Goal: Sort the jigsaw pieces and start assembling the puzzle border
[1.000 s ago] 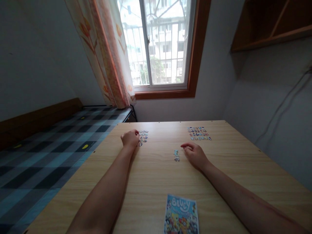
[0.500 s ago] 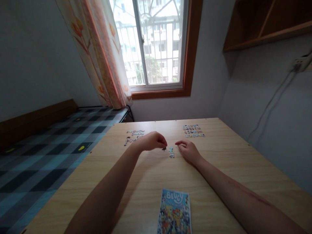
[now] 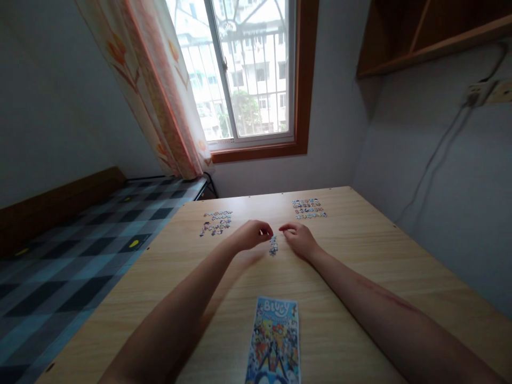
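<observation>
Puzzle strip (image 3: 273, 246) lies between left hand (image 3: 252, 235), fingers pinched together, and right hand (image 3: 299, 241), fingers loosely apart

Seemingly three puzzle-piece clusters (image 3: 216, 222), one picture card (image 3: 274, 341)

The counter (image 3: 360, 256) under both hands is light wood with thin lines in it. It looks smooth and a little shiny. The small puzzle strip (image 3: 273, 246) between the left hand (image 3: 252, 234) and the right hand (image 3: 298, 240) looks like printed card. The picture sheet (image 3: 274, 341), nearer than the hands, looks like glossy paper. Far past the left hand, the curtain (image 3: 160, 106) is thin cloth. The bed cover (image 3: 80, 256), out beside the left hand, is checked cloth.
</observation>
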Tool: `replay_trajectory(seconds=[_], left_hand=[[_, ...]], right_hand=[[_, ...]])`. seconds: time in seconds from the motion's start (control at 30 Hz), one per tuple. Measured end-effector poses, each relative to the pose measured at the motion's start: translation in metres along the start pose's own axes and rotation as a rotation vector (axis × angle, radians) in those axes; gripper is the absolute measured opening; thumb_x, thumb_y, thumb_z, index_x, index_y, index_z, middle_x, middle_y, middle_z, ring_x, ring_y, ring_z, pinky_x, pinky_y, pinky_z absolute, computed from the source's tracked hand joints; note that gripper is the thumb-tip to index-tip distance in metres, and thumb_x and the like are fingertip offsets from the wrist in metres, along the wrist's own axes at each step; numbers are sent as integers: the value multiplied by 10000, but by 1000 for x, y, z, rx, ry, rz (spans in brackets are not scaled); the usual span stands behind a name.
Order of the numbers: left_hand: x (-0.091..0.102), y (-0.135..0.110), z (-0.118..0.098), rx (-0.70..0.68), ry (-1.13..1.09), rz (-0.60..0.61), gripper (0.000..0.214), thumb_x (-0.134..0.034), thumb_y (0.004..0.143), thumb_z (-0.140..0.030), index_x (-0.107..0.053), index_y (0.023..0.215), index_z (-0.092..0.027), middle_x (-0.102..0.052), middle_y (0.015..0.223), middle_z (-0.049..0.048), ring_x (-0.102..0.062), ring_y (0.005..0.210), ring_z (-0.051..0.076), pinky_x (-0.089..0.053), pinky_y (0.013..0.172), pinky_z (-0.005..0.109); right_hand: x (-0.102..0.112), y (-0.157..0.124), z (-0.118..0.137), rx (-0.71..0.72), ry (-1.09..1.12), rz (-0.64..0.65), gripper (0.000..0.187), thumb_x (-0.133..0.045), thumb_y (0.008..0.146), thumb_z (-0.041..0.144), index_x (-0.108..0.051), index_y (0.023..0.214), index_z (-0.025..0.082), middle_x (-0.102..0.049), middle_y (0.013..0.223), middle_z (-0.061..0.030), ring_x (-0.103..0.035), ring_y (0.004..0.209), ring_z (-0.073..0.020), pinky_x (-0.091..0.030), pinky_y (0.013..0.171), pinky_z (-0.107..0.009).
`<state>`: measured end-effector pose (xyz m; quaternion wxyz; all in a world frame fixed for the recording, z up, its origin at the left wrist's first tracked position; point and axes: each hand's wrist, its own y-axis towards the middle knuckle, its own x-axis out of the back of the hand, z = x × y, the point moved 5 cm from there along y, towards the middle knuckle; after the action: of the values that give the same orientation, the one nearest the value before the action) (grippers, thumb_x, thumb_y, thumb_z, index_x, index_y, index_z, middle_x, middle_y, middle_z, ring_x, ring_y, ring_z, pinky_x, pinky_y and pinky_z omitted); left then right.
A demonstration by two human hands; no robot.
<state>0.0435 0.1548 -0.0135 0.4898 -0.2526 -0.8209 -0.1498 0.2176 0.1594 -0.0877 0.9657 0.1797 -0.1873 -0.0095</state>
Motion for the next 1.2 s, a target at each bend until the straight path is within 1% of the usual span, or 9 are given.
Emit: replay_trajectory(seconds=[0.1,0.2,0.3,0.43,0.6,0.7,0.83,1.0,1.2], left_hand=[[0,-9,1,4,12,-79,189,-603,852,-262,-775,908,-207,-735,816,16,-608,676,133,-456,652,244],[-12,-25,0,-19,30,-159,174,-617,850,-260,-774,909,-211,-723,861,34,-621,707,140,-480,697,259],[-27,-39,1,-24,-11,-230,177,-626,863,-293,-770,930,-215,-706,902,41,-622,712,137,-493,720,269],[-37,-47,2,-66,-41,-273,183,-656,850,-307,-763,969,-218,-688,938,48,-625,749,147,-499,749,282],[-40,-45,6,-88,-41,-262,219,-666,839,-297,-754,1024,-221,-680,983,57,-622,753,150,-509,788,308],[-40,-43,8,-98,-32,-251,221,-678,831,-302,-760,1025,-234,-689,980,55,-640,842,177,-508,835,320],[-42,-40,10,-96,-19,-243,211,-674,834,-289,-772,1015,-242,-698,989,53,-641,876,186,-506,843,322],[-45,-39,8,-132,40,-235,207,-673,841,-272,-784,1014,-246,-702,956,54,-627,889,198,-497,844,329],[-48,-36,8,-146,69,-223,211,-664,865,-286,-790,1035,-273,-713,997,50,-628,931,202,-495,866,330]], right_hand=[[0,0,1,9,-19,8,248,-551,791,217,-778,890,209,-776,982,-57,-707,948,-210,-536,917,-342],[-1,-1,3,26,-36,16,246,-549,794,204,-778,882,212,-771,969,-53,-702,908,-204,-537,886,-338],[-1,-2,5,55,-69,27,231,-562,798,202,-778,880,216,-765,955,-51,-689,907,-204,-533,866,-332],[-1,-4,12,116,-187,69,191,-622,793,211,-781,892,245,-765,976,-34,-667,991,-218,-491,960,-359],[-2,-8,22,156,-273,110,191,-642,814,228,-785,935,266,-761,1037,-32,-646,1054,-229,-449,1015,-383],[-3,-10,24,162,-313,133,197,-649,828,252,-788,966,272,-757,1061,-42,-639,1069,-238,-441,1010,-395],[-3,-10,22,162,-357,150,203,-674,826,285,-790,992,276,-742,1111,-53,-633,1096,-245,-433,1019,-411],[-6,-9,19,158,-451,165,222,-699,819,306,-797,1016,278,-685,1272,-85,-570,1239,-278,-386,1086,-463],[-8,-9,16,149,-464,175,235,-717,801,294,-805,1019,297,-683,1287,-74,-558,1268,-292,-375,1110,-481]])
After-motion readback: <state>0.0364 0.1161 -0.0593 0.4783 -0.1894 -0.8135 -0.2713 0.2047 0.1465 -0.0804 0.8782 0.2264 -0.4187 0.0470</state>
